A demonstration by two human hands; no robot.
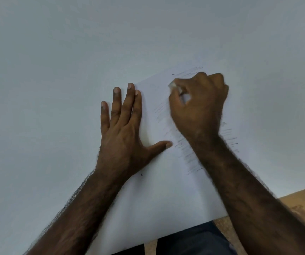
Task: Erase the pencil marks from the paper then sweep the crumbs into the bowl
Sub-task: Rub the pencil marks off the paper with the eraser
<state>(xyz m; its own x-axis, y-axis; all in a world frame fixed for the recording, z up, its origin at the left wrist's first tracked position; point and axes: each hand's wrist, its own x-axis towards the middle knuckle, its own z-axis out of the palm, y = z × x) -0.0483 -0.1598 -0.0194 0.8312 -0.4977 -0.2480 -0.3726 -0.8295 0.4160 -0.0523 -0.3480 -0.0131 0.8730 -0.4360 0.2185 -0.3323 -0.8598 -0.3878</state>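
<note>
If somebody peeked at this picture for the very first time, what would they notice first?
Probably the two hands in the middle of the white table. The right hand pinches a small white eraser against the paper, where grey pencil marks run in a slanting band. The left hand lies flat with straight fingers, its thumb and forefinger on the sheet's left edge.

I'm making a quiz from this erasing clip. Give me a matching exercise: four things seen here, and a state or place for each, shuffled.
Things:
1. left hand
2. right hand
3. eraser
4. pencil marks

States:
A. pinched in curled fingers
B. flat, fingers straight, on the paper's left edge
C. grey strokes across the sheet
D. gripping, over the paper

Pairs: 1-B, 2-D, 3-A, 4-C
</note>
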